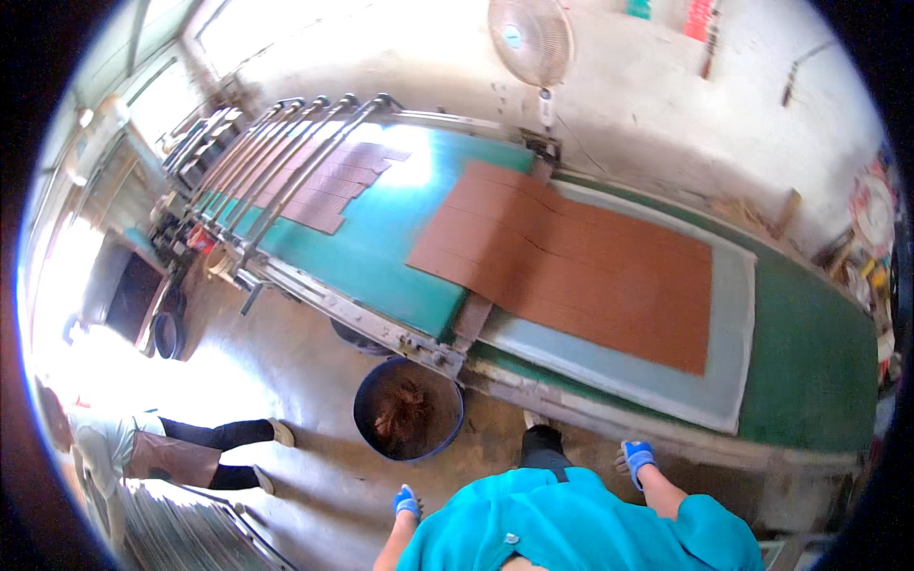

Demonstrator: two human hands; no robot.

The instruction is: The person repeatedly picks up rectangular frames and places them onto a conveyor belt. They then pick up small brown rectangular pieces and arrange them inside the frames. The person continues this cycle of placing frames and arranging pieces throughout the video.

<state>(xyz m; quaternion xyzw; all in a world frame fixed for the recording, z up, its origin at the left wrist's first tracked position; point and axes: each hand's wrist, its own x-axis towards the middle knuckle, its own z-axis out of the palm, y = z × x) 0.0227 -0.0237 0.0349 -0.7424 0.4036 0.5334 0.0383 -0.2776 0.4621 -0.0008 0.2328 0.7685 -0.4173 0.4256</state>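
Turquoise shirt (562, 523) is filling bottom centre; below the tub (440, 398) in frame, left hand (407, 501) is hanging, right hand (636, 460) below brown sheet (619, 281); finger states I cannot tell.

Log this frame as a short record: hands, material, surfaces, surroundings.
Left hand: blue glove; nothing visibly held
Right hand: blue glove, near the green belt; contact unclear
Material: brown sheet, spanning teal belt and pale sheet
Floor: round tub holding brown scraps
Surroundings: fan by the wall; co-worker at lower left
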